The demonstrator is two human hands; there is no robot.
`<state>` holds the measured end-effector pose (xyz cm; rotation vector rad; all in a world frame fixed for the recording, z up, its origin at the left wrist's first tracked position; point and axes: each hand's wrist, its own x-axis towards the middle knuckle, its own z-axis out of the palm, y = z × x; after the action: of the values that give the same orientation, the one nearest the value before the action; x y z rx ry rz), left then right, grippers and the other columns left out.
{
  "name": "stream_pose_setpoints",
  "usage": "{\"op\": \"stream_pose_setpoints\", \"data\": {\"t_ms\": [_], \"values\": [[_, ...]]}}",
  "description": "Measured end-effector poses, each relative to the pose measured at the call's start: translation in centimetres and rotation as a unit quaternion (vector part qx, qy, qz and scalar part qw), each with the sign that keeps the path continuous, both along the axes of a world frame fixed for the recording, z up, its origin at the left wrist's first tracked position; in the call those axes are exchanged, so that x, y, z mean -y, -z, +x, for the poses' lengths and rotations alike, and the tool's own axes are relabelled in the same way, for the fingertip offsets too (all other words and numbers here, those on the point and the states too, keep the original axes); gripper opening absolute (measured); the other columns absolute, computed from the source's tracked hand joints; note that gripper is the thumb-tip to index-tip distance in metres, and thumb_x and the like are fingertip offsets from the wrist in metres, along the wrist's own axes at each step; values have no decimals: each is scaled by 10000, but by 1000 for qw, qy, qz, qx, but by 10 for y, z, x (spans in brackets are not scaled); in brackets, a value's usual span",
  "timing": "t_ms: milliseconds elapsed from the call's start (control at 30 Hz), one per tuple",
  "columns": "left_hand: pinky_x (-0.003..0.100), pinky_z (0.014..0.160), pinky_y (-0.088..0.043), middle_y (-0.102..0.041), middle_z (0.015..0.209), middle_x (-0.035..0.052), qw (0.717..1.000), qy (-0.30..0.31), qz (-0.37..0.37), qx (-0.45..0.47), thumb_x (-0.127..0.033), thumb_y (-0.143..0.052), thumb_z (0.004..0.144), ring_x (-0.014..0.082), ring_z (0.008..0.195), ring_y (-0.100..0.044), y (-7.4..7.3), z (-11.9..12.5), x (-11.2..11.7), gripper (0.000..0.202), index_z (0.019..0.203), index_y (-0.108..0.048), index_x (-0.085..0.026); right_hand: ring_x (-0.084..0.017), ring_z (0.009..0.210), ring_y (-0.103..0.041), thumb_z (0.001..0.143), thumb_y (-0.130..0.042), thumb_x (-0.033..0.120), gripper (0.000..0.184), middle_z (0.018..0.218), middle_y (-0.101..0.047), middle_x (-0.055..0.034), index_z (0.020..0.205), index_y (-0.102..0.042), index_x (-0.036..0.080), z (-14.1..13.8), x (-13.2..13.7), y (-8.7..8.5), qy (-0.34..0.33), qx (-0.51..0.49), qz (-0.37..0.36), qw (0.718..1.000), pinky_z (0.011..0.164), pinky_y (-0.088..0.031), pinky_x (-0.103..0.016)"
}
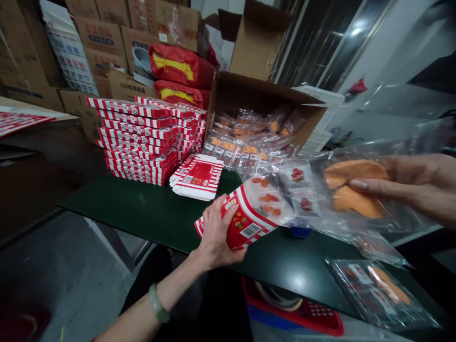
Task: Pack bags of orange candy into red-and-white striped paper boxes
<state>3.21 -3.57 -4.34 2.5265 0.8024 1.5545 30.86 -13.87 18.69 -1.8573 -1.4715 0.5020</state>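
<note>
My left hand (217, 237) is wrapped round a red-and-white striped carton (242, 221) held above the dark green table (142, 209). A clear plastic packet with orange and red pieces (274, 197) sticks out of the carton's open end. My right hand (409, 183) reaches in from the right, its fingers closed on the far end of a clear packet holding orange pieces (352, 187). The two packets overlap near the middle.
A tall stack of flat striped cartons (142, 137) stands at the back left, a short pile (197, 175) beside it. An open cardboard box (263, 111) holds several clear packets. Another packet (377, 289) lies at the table's right front. Cardboard boxes and red sacks (178, 64) fill the back.
</note>
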Motion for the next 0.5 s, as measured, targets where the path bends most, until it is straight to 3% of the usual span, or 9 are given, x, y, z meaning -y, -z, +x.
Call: {"op": "stream_pose_setpoints", "data": {"t_ms": [100, 200, 367, 433, 500], "values": [[570, 985, -298, -201, 1437, 224, 999, -24, -32, 22, -362, -720, 579, 413, 1306, -289, 6, -8, -1, 1086, 1438, -69, -229, -220, 650, -694, 578, -802, 422, 550, 897, -731, -100, 1071, -685, 207, -17, -17, -9, -11, -42, -24, 999, 444, -556, -241], [593, 983, -300, -188, 1443, 242, 997, -36, -62, 34, -481, -782, 530, 431, 1315, -272, 10, -19, -3, 1184, 1442, -74, -221, -205, 563, -684, 571, -809, 400, 506, 865, -734, -101, 1026, -705, 205, -41, -28, -4, -11, -80, -6, 997, 399, -548, -219], [589, 990, -344, -198, 1450, 234, 986, -12, -95, 139, -593, -812, 410, 424, 1314, -293, 4, -31, -11, 1335, 1442, -40, -246, -220, 675, -705, 610, -801, 335, 382, 942, -727, -90, 963, -724, 210, -71, -35, 8, -82, -96, 15, 992, 531, -605, -243], [564, 1021, -341, -256, 1429, 217, 976, 0, -90, 199, -601, -801, 433, 395, 1298, -337, -1, -28, -17, 1295, 1436, -68, -236, -217, 668, -702, 627, -791, 335, 371, 921, -729, -93, 968, -722, 207, -79, -36, 10, -85, -93, 41, 991, 523, -602, -244], [521, 1038, -348, -324, 1391, 194, 964, 20, -83, 251, -580, -762, 543, 358, 1273, -385, -7, -23, -24, 1116, 1412, -160, -222, -207, 648, -697, 633, -787, 352, 378, 902, -731, -92, 975, -718, 208, -84, -38, 12, -77, -83, 62, 992, 514, -596, -241]]}}
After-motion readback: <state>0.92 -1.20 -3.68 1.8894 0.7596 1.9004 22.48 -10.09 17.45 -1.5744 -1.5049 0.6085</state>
